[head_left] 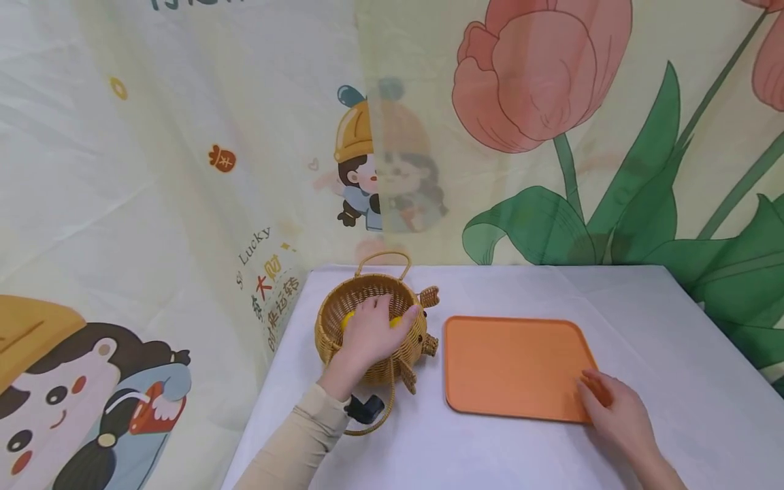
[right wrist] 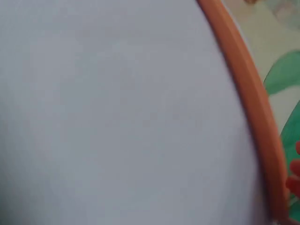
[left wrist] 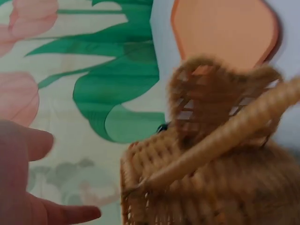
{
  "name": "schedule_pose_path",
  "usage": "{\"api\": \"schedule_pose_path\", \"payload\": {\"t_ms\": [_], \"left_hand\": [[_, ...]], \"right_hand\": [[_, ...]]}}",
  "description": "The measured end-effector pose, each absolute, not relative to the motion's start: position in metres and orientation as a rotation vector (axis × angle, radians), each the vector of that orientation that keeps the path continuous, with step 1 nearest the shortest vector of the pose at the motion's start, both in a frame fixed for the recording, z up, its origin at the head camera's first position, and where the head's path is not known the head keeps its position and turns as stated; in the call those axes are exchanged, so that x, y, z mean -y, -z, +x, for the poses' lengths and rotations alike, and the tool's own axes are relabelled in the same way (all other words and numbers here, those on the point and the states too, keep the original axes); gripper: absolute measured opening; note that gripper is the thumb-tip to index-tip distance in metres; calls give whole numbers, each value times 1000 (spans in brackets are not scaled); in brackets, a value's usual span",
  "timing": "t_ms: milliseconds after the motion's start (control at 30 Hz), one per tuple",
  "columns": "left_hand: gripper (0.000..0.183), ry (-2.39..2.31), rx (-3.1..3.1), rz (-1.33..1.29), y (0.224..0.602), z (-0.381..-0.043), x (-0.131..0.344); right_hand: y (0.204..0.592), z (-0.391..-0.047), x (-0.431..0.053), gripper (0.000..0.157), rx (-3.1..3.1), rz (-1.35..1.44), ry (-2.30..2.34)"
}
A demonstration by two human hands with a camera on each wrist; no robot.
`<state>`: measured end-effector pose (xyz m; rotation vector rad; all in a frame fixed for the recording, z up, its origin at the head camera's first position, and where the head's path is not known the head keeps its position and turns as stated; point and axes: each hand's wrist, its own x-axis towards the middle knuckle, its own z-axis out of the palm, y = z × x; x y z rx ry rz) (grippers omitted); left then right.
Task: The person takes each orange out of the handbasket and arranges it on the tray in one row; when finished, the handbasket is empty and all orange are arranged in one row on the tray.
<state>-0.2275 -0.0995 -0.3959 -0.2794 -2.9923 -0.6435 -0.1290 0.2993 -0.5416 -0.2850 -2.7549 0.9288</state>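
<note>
My left hand (head_left: pixel 370 330) is over the mouth of a woven pig-shaped basket (head_left: pixel 331 327), its fingers reaching inside and its thumb spread toward the pig's face. Beneath it, bits of yellow things (head_left: pixel 348 320) show; the hand hides the rest of them. In the left wrist view two spread digits of the left hand (left wrist: pixel 28 183) appear beside the basket's weave (left wrist: pixel 206 187), with nothing between them. At the right, my right hand (head_left: pixel 618 412) holds the edge of a flat orange tray (head_left: pixel 514 367), thumb and fingertips at its rim (right wrist: pixel 248 89).
One basket handle (head_left: pixel 384 253) stands up at the back; another (head_left: pixel 373 430) droops at the front, around a small black object (head_left: pixel 365 410) under my left wrist. A white cloth covers the table (head_left: pixel 502 292). Printed curtains (head_left: pixel 404 41) hang behind and to the left.
</note>
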Motion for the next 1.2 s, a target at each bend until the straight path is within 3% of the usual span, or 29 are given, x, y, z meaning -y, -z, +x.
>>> {"api": "schedule_pose_path", "payload": {"t_ms": [133,333,533,733,967,1200], "left_hand": [[69,585,3093,-285,383,-254,108],[36,406,3270,-328,373,-292,105],[46,518,3446,-402,381,-326,97],[27,698,3611,-377,400,-332,103],[56,883,3699,-655,410,-337,107],[59,1376,3678,-564,422,-338,115]], "right_hand": [[562,-123,-306,38,2704,-342,-998],[572,-124,-308,41,2728,-404,-906],[573,-124,-306,42,2735,-469,-884],[575,-124,-302,41,2731,-452,-885],[572,-123,-304,39,2711,-445,-849],[574,-124,-300,40,2715,-465,-890]]}}
